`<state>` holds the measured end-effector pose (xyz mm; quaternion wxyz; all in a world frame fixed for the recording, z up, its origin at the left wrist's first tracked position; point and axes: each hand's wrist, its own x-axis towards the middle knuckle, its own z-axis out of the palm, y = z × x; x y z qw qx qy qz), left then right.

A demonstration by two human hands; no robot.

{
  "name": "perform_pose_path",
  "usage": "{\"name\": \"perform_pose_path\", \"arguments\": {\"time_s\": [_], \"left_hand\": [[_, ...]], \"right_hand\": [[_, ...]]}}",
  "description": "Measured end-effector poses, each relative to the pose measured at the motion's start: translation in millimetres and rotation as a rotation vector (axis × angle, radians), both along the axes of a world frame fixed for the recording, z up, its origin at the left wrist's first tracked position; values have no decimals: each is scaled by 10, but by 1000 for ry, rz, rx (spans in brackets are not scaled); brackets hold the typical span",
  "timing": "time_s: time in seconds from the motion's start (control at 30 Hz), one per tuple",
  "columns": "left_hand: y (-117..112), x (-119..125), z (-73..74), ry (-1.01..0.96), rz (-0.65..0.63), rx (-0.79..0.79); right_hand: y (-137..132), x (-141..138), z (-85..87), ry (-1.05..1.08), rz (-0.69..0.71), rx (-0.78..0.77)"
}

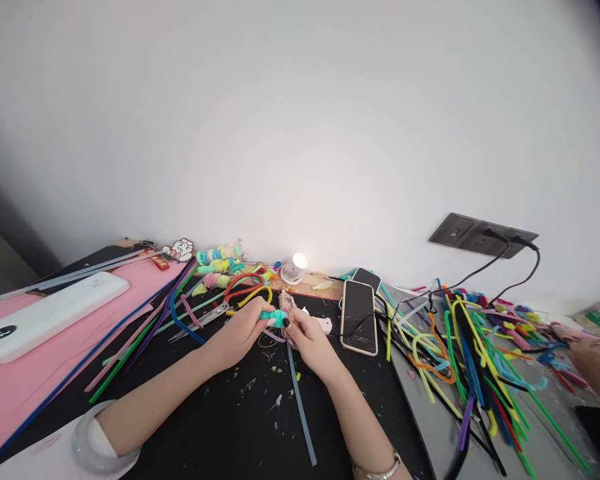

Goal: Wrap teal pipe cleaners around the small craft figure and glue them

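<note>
My left hand (243, 331) is closed around a small teal coiled pipe cleaner (273, 317). The fingers of my right hand (307, 337) pinch its right end, where a small dark bit shows at the fingertips. From just under my right fingers a flat grey-blue strip (300, 407) runs down across the black table (220, 420). Behind my left hand lie scissors (225, 307) with red handles, beside a yellow bent pipe cleaner (263, 293). A pale pink object (324, 325) is partly hidden behind my right hand.
A lit white cup-shaped lamp (295, 269) stands by the wall, near coiled pastel pieces (217, 263). Right of my hands lies a phone (359, 317) with a cable. Many pipe cleaners (473, 347) cover the grey surface; another person's hand (597, 367) is at far right. A white device (55, 317) lies left.
</note>
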<state>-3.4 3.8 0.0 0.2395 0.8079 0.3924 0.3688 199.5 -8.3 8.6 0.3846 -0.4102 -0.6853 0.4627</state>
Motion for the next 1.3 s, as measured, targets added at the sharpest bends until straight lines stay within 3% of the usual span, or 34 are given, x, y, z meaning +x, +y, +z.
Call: {"name": "perform_pose_path", "arguments": {"time_s": [0.17,0.37,0.7,1.03,1.3], "left_hand": [[23,2,-4,7,-19,25],[47,-11,-22,-16,43,12],[5,2,33,-14,16,3],[21,14,3,-40,31,-17],[-14,16,44,-51,20,-40]], "right_hand": [[-1,-17,-6,-7,-21,22],[9,-43,-3,131,56,-100],[36,-21,-81,17,-3,39],[13,-55,-21,152,37,-76],[29,-22,-88,22,-62,14]]}}
